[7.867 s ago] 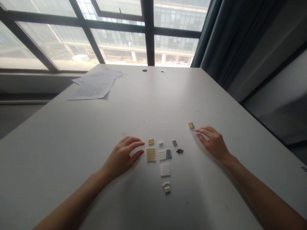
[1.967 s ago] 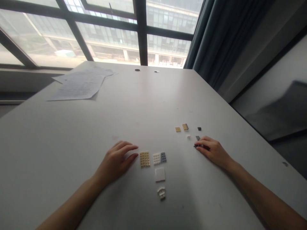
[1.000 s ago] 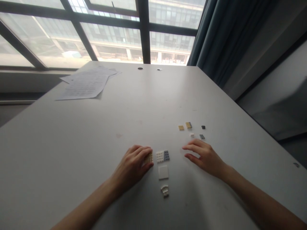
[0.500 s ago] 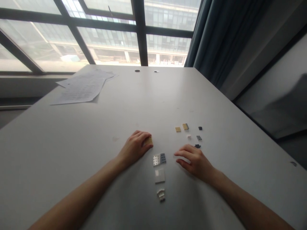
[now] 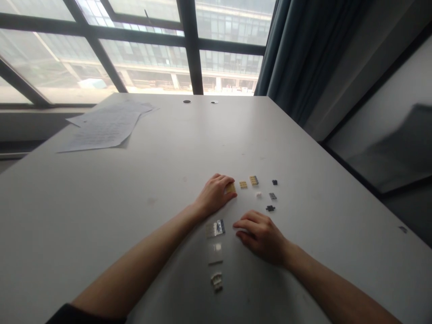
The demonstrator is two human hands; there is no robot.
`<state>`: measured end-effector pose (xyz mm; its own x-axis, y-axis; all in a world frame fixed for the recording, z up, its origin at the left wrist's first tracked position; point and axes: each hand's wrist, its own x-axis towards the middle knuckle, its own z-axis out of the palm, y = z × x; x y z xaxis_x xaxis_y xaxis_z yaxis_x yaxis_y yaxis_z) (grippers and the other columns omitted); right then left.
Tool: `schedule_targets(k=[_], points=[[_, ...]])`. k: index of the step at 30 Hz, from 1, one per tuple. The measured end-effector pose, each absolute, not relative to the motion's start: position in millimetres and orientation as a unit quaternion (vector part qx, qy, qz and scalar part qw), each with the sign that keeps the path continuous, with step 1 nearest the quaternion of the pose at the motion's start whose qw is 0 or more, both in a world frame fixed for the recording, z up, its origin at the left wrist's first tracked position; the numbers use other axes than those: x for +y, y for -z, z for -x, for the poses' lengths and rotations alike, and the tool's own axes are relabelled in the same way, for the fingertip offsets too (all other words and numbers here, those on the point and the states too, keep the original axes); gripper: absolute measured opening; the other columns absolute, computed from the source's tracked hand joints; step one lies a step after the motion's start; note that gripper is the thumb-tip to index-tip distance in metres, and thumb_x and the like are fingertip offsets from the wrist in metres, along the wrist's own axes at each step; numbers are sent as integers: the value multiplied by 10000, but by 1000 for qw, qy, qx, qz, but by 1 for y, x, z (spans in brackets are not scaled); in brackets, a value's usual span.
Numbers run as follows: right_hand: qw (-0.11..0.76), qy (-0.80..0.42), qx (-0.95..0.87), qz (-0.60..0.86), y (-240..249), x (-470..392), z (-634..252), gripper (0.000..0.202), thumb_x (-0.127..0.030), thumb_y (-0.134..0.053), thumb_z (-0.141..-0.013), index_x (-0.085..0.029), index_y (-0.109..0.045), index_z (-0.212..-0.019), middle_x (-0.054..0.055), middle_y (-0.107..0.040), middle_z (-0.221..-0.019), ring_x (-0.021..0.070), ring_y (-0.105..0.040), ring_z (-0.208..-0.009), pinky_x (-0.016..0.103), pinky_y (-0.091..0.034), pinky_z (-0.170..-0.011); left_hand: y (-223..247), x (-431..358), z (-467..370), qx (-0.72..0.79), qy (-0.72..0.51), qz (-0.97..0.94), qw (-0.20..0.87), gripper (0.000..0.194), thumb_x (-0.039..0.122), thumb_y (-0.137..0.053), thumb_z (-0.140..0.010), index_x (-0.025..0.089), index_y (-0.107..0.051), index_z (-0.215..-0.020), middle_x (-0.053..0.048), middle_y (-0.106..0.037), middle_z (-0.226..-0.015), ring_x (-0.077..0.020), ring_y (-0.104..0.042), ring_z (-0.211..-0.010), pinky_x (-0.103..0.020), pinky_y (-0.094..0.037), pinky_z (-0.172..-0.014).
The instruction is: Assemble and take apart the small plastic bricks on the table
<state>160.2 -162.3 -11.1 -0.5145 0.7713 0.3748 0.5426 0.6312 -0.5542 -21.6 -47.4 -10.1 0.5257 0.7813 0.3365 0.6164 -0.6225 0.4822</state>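
Observation:
Between the thumb and fingers of my left hand [image 5: 216, 194] is a tan building-block plate [image 5: 230, 187], partly covered by the fingers. Just right of it lie a smaller tan plate [image 5: 243, 184] and a tan-and-grey studded piece [image 5: 254, 180]. My right hand [image 5: 258, 231] rests on the table with thumb and fingers apart, nothing between them. Left of its fingertips is a studded plate [image 5: 215, 228], light on one side and dark grey on the other. Below that lie a smooth white tile [image 5: 215, 254] and a white curved piece [image 5: 216, 281].
Beyond my right hand are a black piece [image 5: 270, 208], a grey plate [image 5: 272, 196], a small white piece [image 5: 258, 195] and a small dark piece [image 5: 274, 182]. Printed papers [image 5: 104, 126] lie at the table's far left. A dark curtain [image 5: 286, 54] hangs by the window.
My left hand has moved right and away from me with the tan plate, close to the other tan pieces. My right hand stays open near the grey studded plate. The view has shifted slightly.

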Motion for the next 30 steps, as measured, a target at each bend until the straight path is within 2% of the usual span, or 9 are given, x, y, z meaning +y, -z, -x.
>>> schedule_targets(k=[7,13,16,23,30], points=[[309,-197,-839,402,12,-161,-160,156,-203,-566,-861,-196,-656,-988,64,-648,-884,187,-594,-811,314,-491,-765,11,-49,20,401,-274,-861,154,292,276,-711,-745,180,-634,-1010,-63,-667,-1013,-237,-543,-989,-383,-461,-909],[301,-198,-835,416,15,-161,-161,183,-206,-578,-855,-203,-652,-1023,64,-641,-904,191,-595,-823,328,-494,-777,1,-61,38,406,-310,-845,158,344,339,-652,-809,191,-589,-1113,-86,-598,-1168,-237,-521,-1093,-424,-431,-972],[283,-199,-832,434,13,-162,-157,226,-233,-599,-849,-210,-638,-1071,66,-637,-937,193,-595,-834,332,-496,-779,-8,-83,67,387,-301,-853,177,346,391,-634,-819,214,-587,-1113,-79,-607,-1117,-229,-542,-1047,-408,-452,-935],[225,-207,-820,484,6,-158,-138,361,-309,-653,-818,-193,-604,-1157,68,-621,-994,216,-588,-905,359,-479,-839,-9,-130,117,381,-179,-889,180,361,463,-619,-807,222,-623,-1076,-85,-628,-1043,-234,-555,-964,-387,-449,-878],[200,-196,-834,475,4,-155,-130,320,-315,-655,-822,-223,-628,-1128,50,-611,-969,202,-572,-895,354,-454,-847,-2,-135,105,383,-175,-895,144,216,353,-630,-813,255,-650,-1005,-56,-622,-1007,-222,-543,-937,-383,-420,-869]])
